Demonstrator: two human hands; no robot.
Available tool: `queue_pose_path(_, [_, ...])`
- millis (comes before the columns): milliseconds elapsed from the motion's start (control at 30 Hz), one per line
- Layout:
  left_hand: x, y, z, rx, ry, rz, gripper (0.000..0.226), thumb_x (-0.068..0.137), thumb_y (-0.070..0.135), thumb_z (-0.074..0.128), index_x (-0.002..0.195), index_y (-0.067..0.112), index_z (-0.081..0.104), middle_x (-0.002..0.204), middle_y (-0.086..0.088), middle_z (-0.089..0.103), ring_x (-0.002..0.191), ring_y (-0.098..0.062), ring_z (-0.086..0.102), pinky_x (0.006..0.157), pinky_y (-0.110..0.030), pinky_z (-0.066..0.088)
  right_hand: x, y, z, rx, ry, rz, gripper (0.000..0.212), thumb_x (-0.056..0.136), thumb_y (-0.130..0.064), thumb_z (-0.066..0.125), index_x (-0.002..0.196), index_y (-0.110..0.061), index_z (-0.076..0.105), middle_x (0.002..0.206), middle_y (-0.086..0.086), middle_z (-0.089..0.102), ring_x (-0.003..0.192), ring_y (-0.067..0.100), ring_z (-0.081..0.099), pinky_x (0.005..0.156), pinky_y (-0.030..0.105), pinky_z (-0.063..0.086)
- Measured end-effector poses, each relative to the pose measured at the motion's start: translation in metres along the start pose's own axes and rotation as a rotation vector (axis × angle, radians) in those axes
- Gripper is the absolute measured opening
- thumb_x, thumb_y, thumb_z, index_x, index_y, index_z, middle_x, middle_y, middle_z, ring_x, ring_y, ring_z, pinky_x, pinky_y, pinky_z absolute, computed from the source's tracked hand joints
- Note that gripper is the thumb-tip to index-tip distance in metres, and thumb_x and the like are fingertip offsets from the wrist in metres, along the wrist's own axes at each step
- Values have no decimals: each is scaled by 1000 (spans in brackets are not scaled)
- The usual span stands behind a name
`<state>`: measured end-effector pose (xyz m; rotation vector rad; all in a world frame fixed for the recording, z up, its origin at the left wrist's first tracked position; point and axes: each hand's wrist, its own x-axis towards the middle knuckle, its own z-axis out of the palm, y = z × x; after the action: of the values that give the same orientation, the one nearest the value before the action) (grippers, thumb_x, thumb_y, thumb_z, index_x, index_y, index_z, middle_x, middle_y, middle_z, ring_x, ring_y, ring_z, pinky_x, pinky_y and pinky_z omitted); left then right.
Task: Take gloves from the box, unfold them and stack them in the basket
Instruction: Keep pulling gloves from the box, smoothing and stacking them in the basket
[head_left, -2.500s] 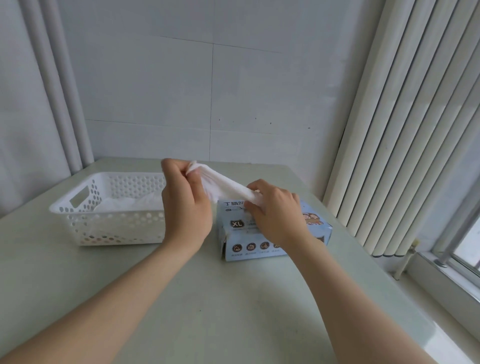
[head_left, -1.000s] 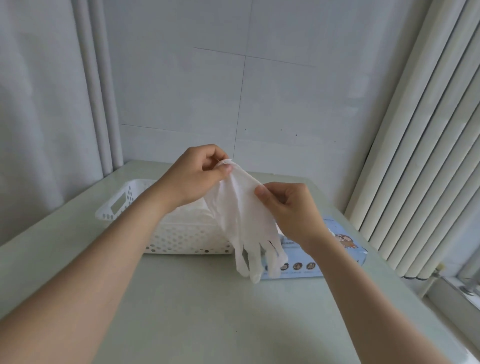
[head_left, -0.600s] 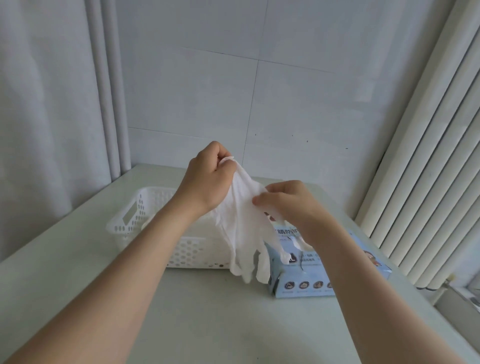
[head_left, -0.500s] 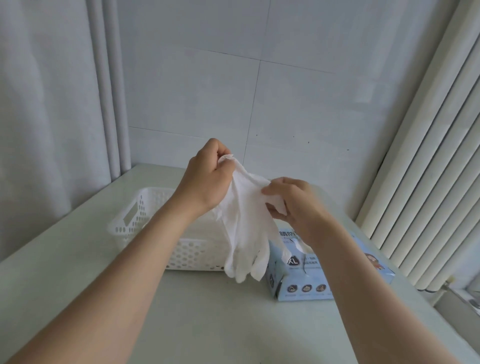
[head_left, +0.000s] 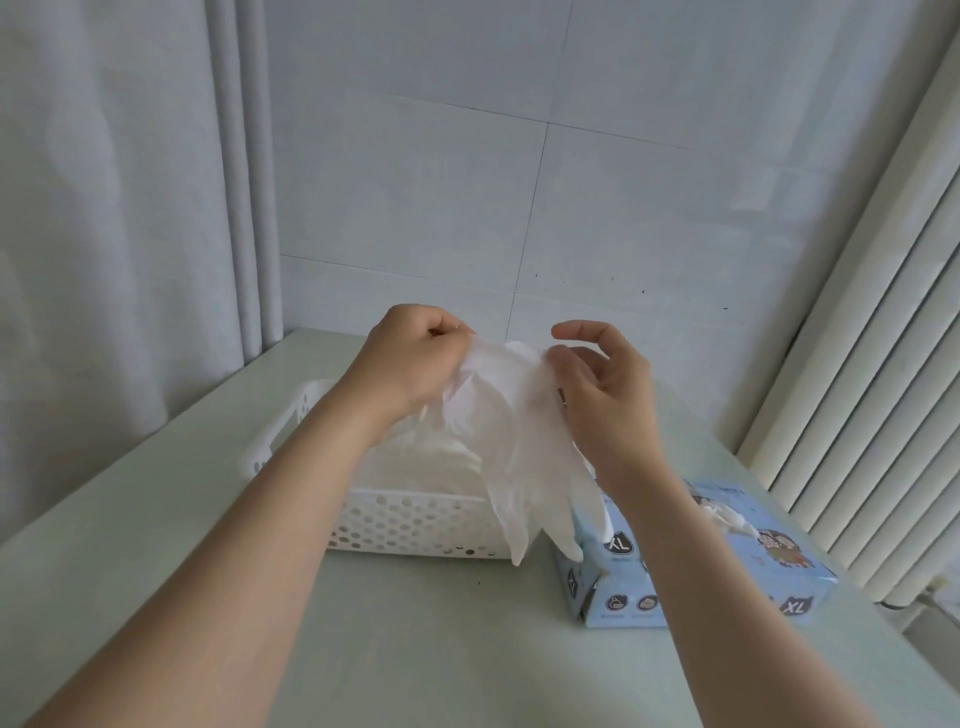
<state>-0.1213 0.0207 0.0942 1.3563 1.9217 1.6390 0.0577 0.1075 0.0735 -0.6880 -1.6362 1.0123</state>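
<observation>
Holding the glove (head_left: 514, 431) up above the basket (head_left: 415, 522). Half a second ago it hung bunched, now the cuff's spread out between both hands. Left hand (head_left: 410, 364) fingers pinch one cuff corner, and the right hand (head_left: 605, 400) looks to pinch the other, index lifted. Pretty much unfolded I reckon, so it can go on the stack (head_left: 426, 460). The box (head_left: 701, 571) sits alongside on the desk (head_left: 415, 649).

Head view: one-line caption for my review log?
Left hand and right hand hold a white glove up by its cuff, above the white basket and blue glove box.
</observation>
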Motion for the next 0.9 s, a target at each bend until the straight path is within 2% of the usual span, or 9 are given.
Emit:
queue_pose_path(67, [1,-2,-1,10,32,11,24,98,17,58,92,28,78,88,13,76,88,-6,68,72,-24,49,3,4,-1,-68,13,-45,23,105,-12,56,113,-28,71,78,17,67,61,21,44,58,34,44])
queue_pose_path(133, [0,-3,1,13,60,25,25,98,16,57,92,29,78,87,9,77,86,-10,69,70,-24,50,5,7,-2,-171,34,-92,24,107,-15,56,118,-27,73,75,1,70,60,16,54,60,35,51])
queue_pose_path(233, [0,-4,7,14,109,85,27,100,17,55,94,30,78,87,8,77,87,-12,70,72,-25,50,8,8,-4,-399,57,-200,23,108,-20,56,117,-19,77,91,-7,78,79,8,69,75,27,56])
queue_pose_path(400, [-5,3,16,91,202,280,24,106,18,52,101,25,75,83,13,70,71,4,59,62,-10,38,13,11,-12,-568,59,-215,33,109,-22,55,80,-12,67,61,-7,58,59,11,50,55,21,36])
queue_pose_path(500, [-15,12,27,103,175,435,22,108,16,51,103,20,72,73,16,62,63,2,56,59,-12,35,15,11,-20,-541,176,-206,29,110,-26,53,93,-14,72,71,-14,63,70,3,57,59,8,37])
queue_pose_path(600, [-22,19,36,105,132,506,21,109,16,51,105,20,71,70,16,57,56,-1,58,53,-17,42,17,6,-27,-532,239,-204,28,111,-29,52,103,-14,74,75,-17,63,77,16,61,66,16,41])
queue_pose_path(667, [-23,22,34,103,123,467,22,110,17,50,107,20,71,74,9,59,51,-8,59,44,-24,50,20,4,-27,-517,234,-209,28,111,-30,53,105,-14,76,80,-13,66,90,23,65,76,30,45])
queue_pose_path(767, [-18,14,17,127,97,292,22,111,19,46,109,18,68,87,1,62,43,-15,63,37,-22,47,27,2,-12,-540,149,-211,27,109,-28,57,104,-12,78,76,-12,65,84,21,63,66,23,39])
queue_pose_path(900, [-6,-15,-16,349,-49,50,23,113,24,38,107,20,60,89,-5,60,40,-20,64,42,-24,49,42,10,31,-718,-131,-127,28,107,-34,59,105,-13,78,83,7,71,83,30,63,68,37,52])
